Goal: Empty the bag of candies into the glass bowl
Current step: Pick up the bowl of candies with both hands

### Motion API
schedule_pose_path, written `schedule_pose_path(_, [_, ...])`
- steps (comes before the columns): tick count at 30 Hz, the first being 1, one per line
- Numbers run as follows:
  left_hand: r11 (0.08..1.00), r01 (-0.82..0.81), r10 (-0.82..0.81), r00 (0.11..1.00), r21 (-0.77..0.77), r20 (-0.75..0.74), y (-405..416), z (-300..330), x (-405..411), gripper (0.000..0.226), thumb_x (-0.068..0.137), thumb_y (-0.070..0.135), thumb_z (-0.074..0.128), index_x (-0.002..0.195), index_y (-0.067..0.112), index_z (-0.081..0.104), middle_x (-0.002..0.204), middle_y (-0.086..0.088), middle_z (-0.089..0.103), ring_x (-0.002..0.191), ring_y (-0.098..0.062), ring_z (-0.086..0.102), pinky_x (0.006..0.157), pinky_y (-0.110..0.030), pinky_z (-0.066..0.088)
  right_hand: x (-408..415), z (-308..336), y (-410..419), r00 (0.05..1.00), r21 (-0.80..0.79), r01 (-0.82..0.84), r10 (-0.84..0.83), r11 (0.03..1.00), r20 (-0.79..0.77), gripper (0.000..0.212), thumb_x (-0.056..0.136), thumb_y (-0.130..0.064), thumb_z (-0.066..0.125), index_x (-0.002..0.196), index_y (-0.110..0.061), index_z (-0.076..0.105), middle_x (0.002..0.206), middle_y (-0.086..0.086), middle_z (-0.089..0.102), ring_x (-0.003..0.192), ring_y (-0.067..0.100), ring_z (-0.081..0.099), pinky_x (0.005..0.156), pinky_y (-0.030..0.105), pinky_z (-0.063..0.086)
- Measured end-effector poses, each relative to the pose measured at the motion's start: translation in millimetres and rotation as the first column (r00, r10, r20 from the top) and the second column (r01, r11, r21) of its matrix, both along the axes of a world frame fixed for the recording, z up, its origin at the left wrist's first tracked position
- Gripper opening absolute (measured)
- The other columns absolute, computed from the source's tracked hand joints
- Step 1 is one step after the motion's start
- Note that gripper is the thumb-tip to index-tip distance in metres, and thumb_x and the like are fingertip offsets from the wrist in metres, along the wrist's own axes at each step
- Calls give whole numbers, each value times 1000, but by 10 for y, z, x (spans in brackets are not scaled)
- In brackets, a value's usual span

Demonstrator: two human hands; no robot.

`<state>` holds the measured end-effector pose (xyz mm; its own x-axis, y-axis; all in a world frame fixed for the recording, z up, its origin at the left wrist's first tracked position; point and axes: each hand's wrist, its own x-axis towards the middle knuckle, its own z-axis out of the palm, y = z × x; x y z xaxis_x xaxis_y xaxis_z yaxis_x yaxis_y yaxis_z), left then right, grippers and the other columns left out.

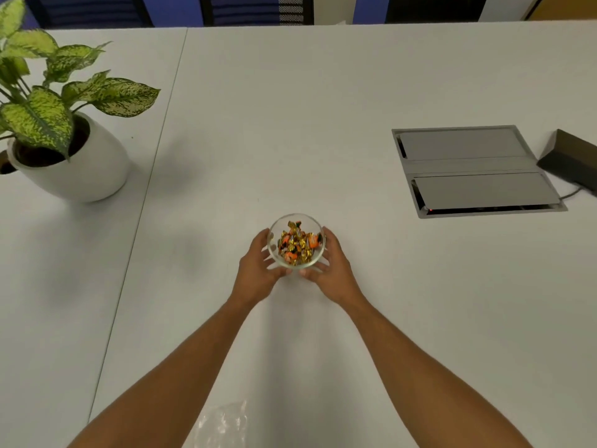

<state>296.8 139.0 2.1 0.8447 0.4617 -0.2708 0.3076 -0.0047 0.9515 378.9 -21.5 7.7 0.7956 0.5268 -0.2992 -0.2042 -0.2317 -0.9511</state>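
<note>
A small glass bowl stands on the white table at the centre of the head view. Several gold and orange wrapped candies lie inside it. My left hand cups the bowl's left side and my right hand cups its right side, thumbs meeting at the near rim. A crumpled clear plastic bag lies flat on the table close to me, between my forearms, with no candies visible in it.
A potted plant in a white pot stands at the far left. A grey cable hatch is set into the table at the right, with a dark box and cable beside it. Chairs line the far edge.
</note>
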Motion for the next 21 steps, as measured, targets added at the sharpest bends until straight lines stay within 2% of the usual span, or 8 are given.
schedule_pose_path(3, [1000, 17, -17, 1000, 21, 18, 271, 36, 453, 86, 60, 1, 86, 125, 35, 42, 117, 29, 54, 104, 2, 61, 82, -24, 56, 431, 3, 245, 999, 9, 16, -16, 1000, 34, 88, 72, 11, 78, 143, -16, 32, 134, -3, 48, 128, 20, 50, 95, 27, 52])
schedule_pose_path(5, [999, 21, -22, 999, 28, 31, 444, 29, 755, 85, 59, 0, 88, 123, 34, 43, 117, 27, 54, 104, 0, 61, 81, -19, 54, 722, -12, 412, 999, 16, 26, -27, 1000, 43, 84, 72, 11, 78, 139, -14, 33, 133, 1, 48, 129, 23, 49, 91, 20, 52])
schedule_pose_path(8, [1000, 15, -16, 999, 10, 49, 662, -5, 1141, 83, 61, -4, 87, 122, 30, 44, 120, 16, 56, 109, -13, 62, 85, -22, 54, 1111, -23, 629, 998, 8, 6, -7, 1000, 68, 82, 74, 9, 78, 139, -11, 33, 133, 1, 47, 127, 21, 48, 79, 7, 51])
schedule_pose_path(11, [1000, 13, -15, 998, 22, 64, 851, -52, 1479, 80, 63, -7, 85, 122, 28, 44, 120, 14, 55, 111, -18, 61, 76, -15, 55, 1462, -78, 821, 997, 1, -8, 8, 1000, 81, 82, 74, 7, 79, 140, -10, 32, 132, -2, 46, 121, 16, 48, 72, 2, 47])
schedule_pose_path(16, [996, 33, -38, 997, 79, 64, 1088, -137, 1892, 83, 65, -1, 85, 134, 17, 43, 127, 7, 51, 110, -17, 60, 68, -7, 52, 1871, -193, 1076, 995, 2, -30, 29, 1000, 92, 83, 75, 2, 80, 141, -11, 31, 130, -4, 45, 113, 9, 52, 78, 7, 51])
schedule_pose_path(21, [993, 23, -32, 996, 115, 83, 1266, -254, 2183, 82, 68, 0, 84, 137, 15, 42, 132, 2, 53, 112, -20, 61, 74, -12, 53, 2144, -362, 1271, 991, 32, -8, 4, 999, 134, 81, 77, 5, 77, 142, -11, 32, 120, -14, 50, 97, -9, 57, 77, 7, 50])
